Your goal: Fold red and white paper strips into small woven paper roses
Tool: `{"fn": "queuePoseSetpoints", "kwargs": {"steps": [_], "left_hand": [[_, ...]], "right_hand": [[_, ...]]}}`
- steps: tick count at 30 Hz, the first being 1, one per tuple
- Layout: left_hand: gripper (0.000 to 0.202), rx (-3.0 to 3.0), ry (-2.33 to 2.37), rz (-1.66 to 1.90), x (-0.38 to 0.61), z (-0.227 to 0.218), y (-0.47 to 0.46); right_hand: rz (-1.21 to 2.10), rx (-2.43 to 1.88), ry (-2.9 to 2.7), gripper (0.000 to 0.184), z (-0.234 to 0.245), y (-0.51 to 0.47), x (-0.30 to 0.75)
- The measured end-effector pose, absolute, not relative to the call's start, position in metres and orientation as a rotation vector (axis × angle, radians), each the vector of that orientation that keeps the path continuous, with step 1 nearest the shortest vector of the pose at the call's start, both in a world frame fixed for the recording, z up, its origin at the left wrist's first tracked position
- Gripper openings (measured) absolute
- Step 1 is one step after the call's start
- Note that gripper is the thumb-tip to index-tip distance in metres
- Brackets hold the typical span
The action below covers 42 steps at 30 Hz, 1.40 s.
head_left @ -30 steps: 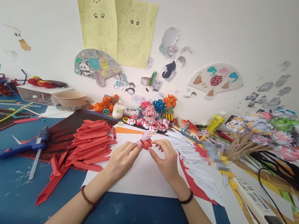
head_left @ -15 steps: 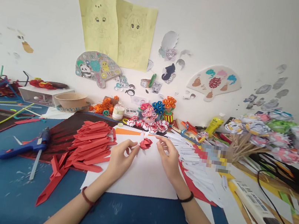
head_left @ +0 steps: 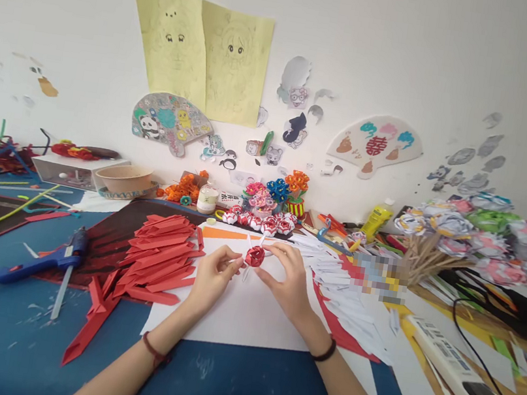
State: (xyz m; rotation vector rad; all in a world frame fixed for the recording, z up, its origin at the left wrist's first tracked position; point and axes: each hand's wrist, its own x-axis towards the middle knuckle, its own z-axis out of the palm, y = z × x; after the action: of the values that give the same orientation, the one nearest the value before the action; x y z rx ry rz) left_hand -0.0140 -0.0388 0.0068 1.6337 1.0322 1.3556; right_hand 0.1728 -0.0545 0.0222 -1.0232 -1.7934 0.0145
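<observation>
Between my hands, above a white paper sheet (head_left: pixel 244 323), is a small folded paper flower (head_left: pixel 255 256) with a red centre and white strips sticking out around it. My left hand (head_left: pixel 215 276) pinches at the flower's left side with thumb and forefinger. On the other side, the thumb and fingers of my right hand (head_left: pixel 291 284) curve around the flower's right edge and hold it. Folded red paper strips (head_left: pixel 156 254) lie in a pile left of the sheet. Folded white paper strips (head_left: pixel 351 303) are spread to the right.
A blue glue gun (head_left: pixel 53 258) with a cord lies at the left. At the right are a white power strip (head_left: pixel 460 369) and a bunch of paper flowers on sticks (head_left: pixel 441 231). Finished red-and-white flowers (head_left: pixel 269 225) line the back, near a yellow bottle (head_left: pixel 377 220).
My right hand has moved left, from apart to holding the flower. The flower has turned so its red centre faces me. My left hand stays at its left side.
</observation>
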Motion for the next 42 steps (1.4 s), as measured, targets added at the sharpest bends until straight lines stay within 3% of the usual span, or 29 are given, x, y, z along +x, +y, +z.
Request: {"fn": "queuePoseSetpoints", "kwargs": {"steps": [5, 19, 30, 42], "left_hand": [[0.025, 1.737, 1.085, 1.302, -0.008, 0.006, -0.045], [0.024, 1.628, 1.074, 1.227, 0.0, 0.005, -0.05], [0.023, 1.709, 1.123, 1.245, -0.001, 0.004, -0.05], [0.025, 1.68, 1.191, 1.218, 0.001, 0.005, -0.054]], "right_hand": [[-0.197, -1.081, -1.868, 0.042, 0.014, -0.053, 0.173], [-0.143, -0.976, -1.938, 0.022, 0.012, -0.051, 0.175], [-0.096, -1.041, -1.995, 0.036, 0.016, -0.051, 0.176], [-0.208, -0.954, -2.061, 0.024, 0.011, -0.051, 0.18]]}}
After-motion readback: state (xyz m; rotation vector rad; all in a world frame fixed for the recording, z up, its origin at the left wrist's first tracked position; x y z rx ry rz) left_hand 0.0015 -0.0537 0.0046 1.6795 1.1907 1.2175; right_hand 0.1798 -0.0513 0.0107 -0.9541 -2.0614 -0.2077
